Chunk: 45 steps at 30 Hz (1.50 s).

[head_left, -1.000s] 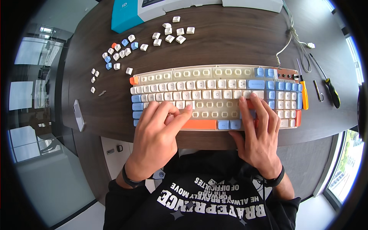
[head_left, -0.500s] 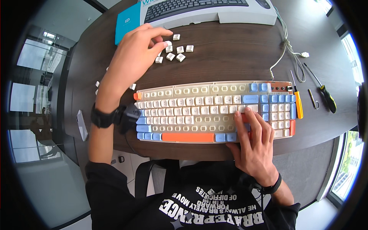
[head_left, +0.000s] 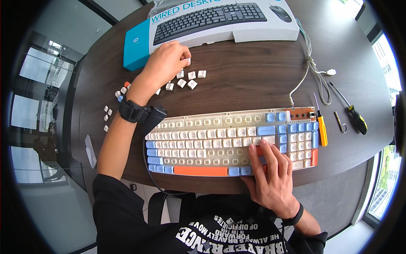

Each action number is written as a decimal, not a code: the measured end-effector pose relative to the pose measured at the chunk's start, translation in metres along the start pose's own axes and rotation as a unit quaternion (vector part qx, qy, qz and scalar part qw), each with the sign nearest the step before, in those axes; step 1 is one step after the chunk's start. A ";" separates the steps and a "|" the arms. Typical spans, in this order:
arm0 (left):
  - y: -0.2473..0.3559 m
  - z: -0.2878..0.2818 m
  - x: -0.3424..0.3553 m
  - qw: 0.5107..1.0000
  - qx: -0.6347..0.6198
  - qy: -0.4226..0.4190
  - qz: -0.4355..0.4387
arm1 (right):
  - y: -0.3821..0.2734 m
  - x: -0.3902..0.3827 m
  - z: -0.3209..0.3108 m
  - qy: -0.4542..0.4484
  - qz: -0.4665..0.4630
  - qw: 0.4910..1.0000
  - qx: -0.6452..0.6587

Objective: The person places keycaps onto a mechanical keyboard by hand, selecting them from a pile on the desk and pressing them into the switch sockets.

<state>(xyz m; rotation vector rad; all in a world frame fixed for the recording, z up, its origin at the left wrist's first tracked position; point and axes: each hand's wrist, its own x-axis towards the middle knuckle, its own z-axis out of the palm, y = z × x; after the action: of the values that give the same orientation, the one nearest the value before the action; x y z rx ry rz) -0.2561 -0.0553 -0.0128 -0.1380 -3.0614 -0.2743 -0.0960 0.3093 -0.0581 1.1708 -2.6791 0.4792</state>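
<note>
My left hand (head_left: 165, 60) is above the loose white keycaps (head_left: 192, 75) behind the keyboard, fingers curled in a pinch. A white keycap (head_left: 188, 62) shows at its fingertips. Before me lies a cream keyboard (head_left: 211, 123) with white, blue and orange keycaps. Its top row and parts of two lower rows have bare switches. My right hand (head_left: 272, 178) rests over the keyboard's right part, fingers stretched out with the tips on the keys near the orange one, the thumb by the front edge. It partly hides the keys beneath.
More loose keycaps (head_left: 123, 90) lie at the left, one orange and one blue among them. A keyboard-and-mouse box (head_left: 253, 36) stands at the back. At the right are a coiled cable (head_left: 311, 63), a yellow-handled screwdriver (head_left: 322, 131), a small metal tool (head_left: 339, 122) and a black-green screwdriver (head_left: 358, 120).
My left hand has closed its fingers around a white keycap at the far side of the loose group. The view has tilted, so everything sits lower. My right hand stays on the keyboard.
</note>
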 end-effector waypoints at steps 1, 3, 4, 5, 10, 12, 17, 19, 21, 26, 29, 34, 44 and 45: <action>0.003 -0.002 0.000 1.000 0.007 0.003 0.004 | 0.001 0.000 0.000 0.002 0.000 1.000 -0.001; 0.014 -0.013 -0.011 1.000 0.003 0.013 0.006 | 0.000 0.000 0.000 0.004 -0.001 1.000 -0.002; 0.022 -0.020 -0.018 1.000 -0.002 0.023 0.008 | 0.001 -0.001 0.001 0.004 -0.001 1.000 0.002; 0.032 -0.027 -0.026 1.000 -0.003 0.022 0.011 | 0.000 -0.001 0.001 0.004 0.000 1.000 0.003; 0.077 -0.048 -0.093 0.994 -0.052 0.076 0.056 | 0.000 -0.002 0.002 0.009 0.003 1.000 0.001; 0.090 -0.046 -0.121 0.993 -0.066 0.077 0.053 | 0.000 -0.001 0.005 0.012 0.004 1.000 0.003; 0.115 -0.031 -0.171 0.988 -0.104 0.072 0.093 | 0.000 0.003 0.002 0.016 0.017 1.000 0.015; 0.119 -0.016 -0.183 0.987 -0.126 0.069 0.073 | -0.002 0.003 0.004 0.015 0.021 1.000 0.014; 0.121 -0.004 -0.188 0.983 -0.158 0.071 0.061 | -0.002 0.002 0.006 0.014 0.018 1.000 0.012; 0.127 0.007 -0.189 0.981 -0.134 0.106 0.092 | -0.003 -0.001 0.006 0.015 0.024 1.000 0.009; 0.128 0.009 -0.188 0.983 -0.111 0.115 0.093 | -0.003 -0.003 0.004 0.014 0.023 1.000 0.007; 0.132 0.013 -0.185 0.981 -0.134 0.119 0.078 | -0.002 -0.001 0.004 0.007 0.020 1.000 0.014; 0.126 0.022 -0.190 0.977 -0.171 0.119 0.052 | -0.002 -0.001 0.005 0.007 0.023 1.000 0.006; 0.126 0.023 -0.190 0.977 -0.171 0.119 0.051 | -0.003 -0.001 0.005 0.008 0.022 1.000 0.005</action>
<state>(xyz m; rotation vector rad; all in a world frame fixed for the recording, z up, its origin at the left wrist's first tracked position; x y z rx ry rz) -0.0563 0.0563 -0.0275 -0.2588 -2.7342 -0.7502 -0.0934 0.3069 -0.0623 1.1074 -2.6970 0.5079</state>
